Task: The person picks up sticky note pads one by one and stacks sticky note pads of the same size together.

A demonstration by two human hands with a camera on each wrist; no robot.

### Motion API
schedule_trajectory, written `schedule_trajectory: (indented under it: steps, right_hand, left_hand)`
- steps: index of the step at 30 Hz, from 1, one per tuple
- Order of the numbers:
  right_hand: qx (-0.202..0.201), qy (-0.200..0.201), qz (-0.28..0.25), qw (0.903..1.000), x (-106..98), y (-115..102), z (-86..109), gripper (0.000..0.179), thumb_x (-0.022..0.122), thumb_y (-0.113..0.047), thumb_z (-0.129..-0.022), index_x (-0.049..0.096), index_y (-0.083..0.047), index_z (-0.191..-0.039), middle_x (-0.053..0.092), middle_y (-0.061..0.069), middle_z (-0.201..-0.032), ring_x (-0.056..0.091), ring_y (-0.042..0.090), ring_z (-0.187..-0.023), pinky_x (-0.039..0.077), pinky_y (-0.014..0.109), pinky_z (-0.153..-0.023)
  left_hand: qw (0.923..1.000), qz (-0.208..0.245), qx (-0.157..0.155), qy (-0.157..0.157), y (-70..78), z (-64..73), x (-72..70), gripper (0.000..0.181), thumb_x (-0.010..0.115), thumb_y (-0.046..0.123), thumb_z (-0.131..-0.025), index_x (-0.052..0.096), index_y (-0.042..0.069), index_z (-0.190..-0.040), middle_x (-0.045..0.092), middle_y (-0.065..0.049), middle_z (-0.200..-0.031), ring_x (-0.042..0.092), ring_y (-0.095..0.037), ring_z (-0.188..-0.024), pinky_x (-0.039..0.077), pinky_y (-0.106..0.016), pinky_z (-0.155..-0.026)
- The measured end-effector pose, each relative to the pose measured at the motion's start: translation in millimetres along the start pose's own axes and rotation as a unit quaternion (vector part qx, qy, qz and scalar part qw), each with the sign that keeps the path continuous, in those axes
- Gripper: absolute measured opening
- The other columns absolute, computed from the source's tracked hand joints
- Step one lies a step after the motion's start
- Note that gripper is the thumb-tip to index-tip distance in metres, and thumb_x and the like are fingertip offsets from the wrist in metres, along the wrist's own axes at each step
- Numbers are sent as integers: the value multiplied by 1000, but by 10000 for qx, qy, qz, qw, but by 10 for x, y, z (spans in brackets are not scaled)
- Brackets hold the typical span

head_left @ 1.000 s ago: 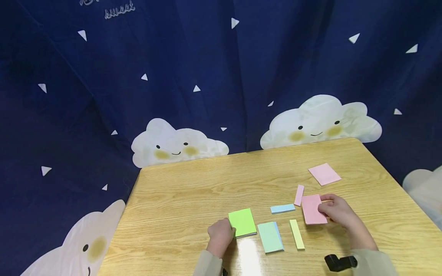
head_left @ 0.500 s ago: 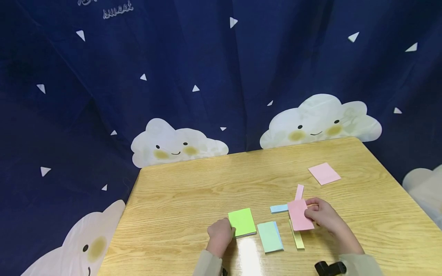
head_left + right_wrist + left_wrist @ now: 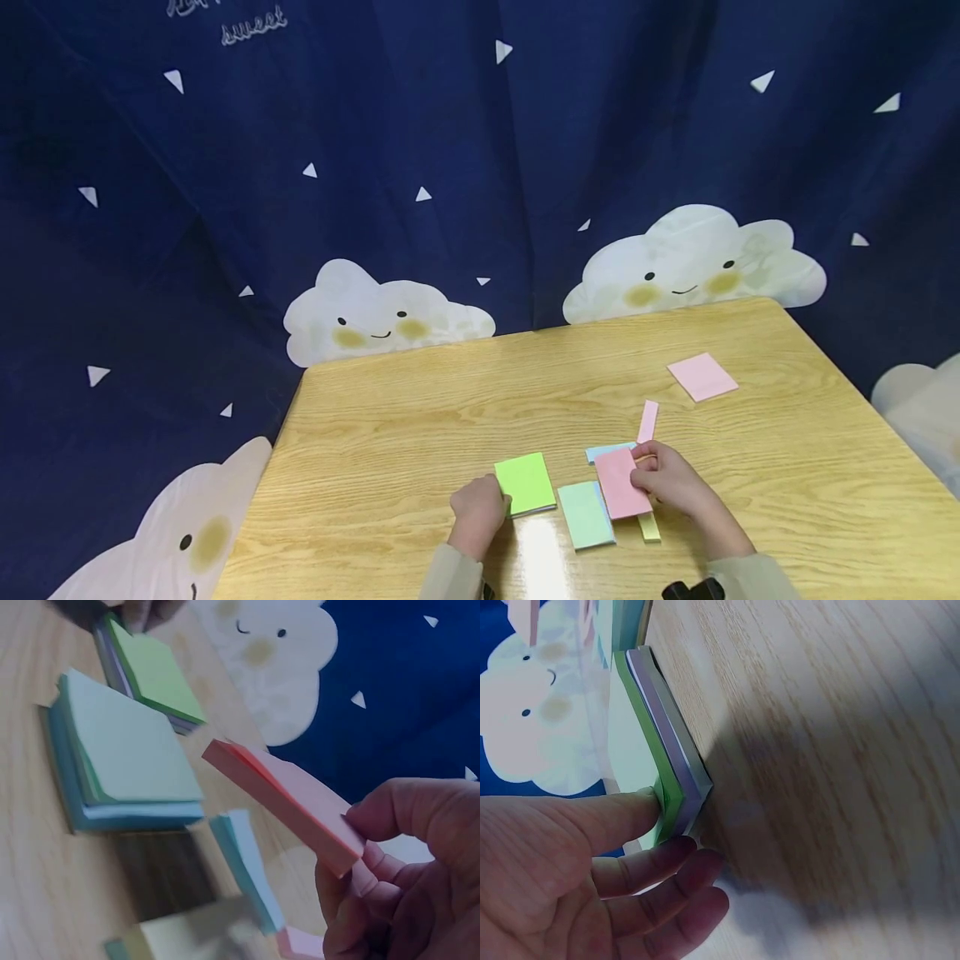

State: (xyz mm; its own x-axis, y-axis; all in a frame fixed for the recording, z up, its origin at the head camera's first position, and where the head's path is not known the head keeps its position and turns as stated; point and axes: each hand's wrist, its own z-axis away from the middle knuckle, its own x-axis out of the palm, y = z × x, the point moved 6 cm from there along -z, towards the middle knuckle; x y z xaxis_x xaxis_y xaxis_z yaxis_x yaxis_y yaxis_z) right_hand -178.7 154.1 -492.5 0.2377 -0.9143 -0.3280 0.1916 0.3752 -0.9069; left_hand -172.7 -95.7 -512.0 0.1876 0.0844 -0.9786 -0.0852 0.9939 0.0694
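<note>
My right hand point(image 3: 671, 482) pinches a pink sticky note pad point(image 3: 621, 483) by its right side, thumb on top and fingers beneath; the right wrist view shows the pad raised off the table. The pad overlaps a blue strip pad point(image 3: 604, 452), a yellow strip pad point(image 3: 650, 530) and the edge of a mint sticky note pad point(image 3: 585, 515) in the head view. My left hand point(image 3: 478, 510) pinches the left corner of a stack with a bright green pad point(image 3: 525, 483) on top. Below the green lie a purple pad point(image 3: 673, 754) and a pale one.
Under the mint pad lies a blue pad point(image 3: 71, 787). A narrow pink strip pad point(image 3: 648, 421) lies behind the right hand, and a square light pink sticky pad point(image 3: 702, 377) is farther back on the wooden table point(image 3: 420, 400). A dark blue curtain point(image 3: 420, 100) hangs behind.
My right hand has carried the pink pad leftward and a little nearer, from beside the strip pads to next to the mint pad. The left hand has stayed at the green stack.
</note>
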Motion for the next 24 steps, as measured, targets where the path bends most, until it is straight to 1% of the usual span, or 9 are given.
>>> schedule_trajectory:
  steps: [10, 16, 20, 22, 24]
  right_hand:
    - [22, -247, -266, 9993, 325, 26, -28, 34, 51, 6, -68, 42, 11, -100, 51, 6, -66, 43, 12, -51, 34, 22, -44]
    - [-1, -391, -214, 9990, 467, 64, -50, 34, 53, 5, -66, 43, 11, -98, 51, 8, -67, 44, 12, -51, 36, 22, -46]
    - [-147, -564, -272, 9979, 550, 106, -72, 31, 52, 6, -64, 44, 11, -94, 49, 7, -66, 43, 11, -50, 36, 21, -44]
    - [-147, -571, -342, 9977, 583, 131, -80, 29, 50, 7, -64, 44, 10, -92, 47, 6, -65, 42, 11, -49, 35, 19, -43]
    - [-68, -394, -296, 9988, 598, 148, -82, 28, 50, 8, -63, 45, 8, -90, 46, 6, -65, 42, 11, -49, 35, 20, -43]
  left_hand:
    - [9999, -139, -6, 37, 6, 12, -3, 28, 62, 33, -82, 58, 6, -78, 52, -5, -60, 55, -17, -57, 44, -36, -54]
    - [9999, -146, -5, 26, 6, 14, -5, 27, 62, 32, -82, 57, 6, -76, 50, -4, -57, 50, -14, -53, 43, -35, -52]
    - [9999, -98, 3, 27, 5, 13, -9, 28, 62, 32, -82, 56, 6, -73, 48, -3, -56, 47, -14, -51, 43, -34, -51]
    - [10000, -82, -1, 10, 4, 12, -9, 29, 62, 32, -82, 56, 6, -72, 48, -3, -55, 46, -13, -51, 42, -33, -51]
    - [10000, -64, -6, -4, 3, 11, -12, 29, 62, 32, -82, 55, 6, -71, 47, -2, -55, 45, -13, -51, 42, -33, -51]
